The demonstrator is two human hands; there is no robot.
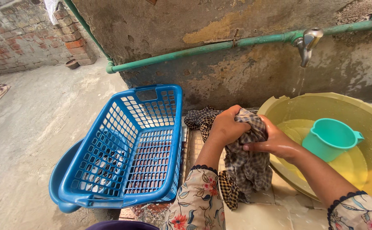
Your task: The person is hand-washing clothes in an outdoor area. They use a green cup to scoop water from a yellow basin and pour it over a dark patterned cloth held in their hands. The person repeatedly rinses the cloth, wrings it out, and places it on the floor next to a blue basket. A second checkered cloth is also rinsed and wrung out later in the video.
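Note:
My left hand [225, 126] and my right hand [275, 144] both grip a wet black-and-white checked cloth [249, 166], squeezed between them. The cloth hangs down over a wet tiled slab [275, 208], and part of it trails back toward the wall [199, 118]. Both hands are wet. Flowered sleeves cover my forearms at the bottom of the view.
An empty blue plastic laundry basket [109, 127] leans tilted inside a blue tub [62, 170] at the left. A yellow basin [364, 110] with water holds a floating teal mug [328, 138] at the right. A metal tap [307, 44] on a green pipe [203, 49] runs along the stained wall.

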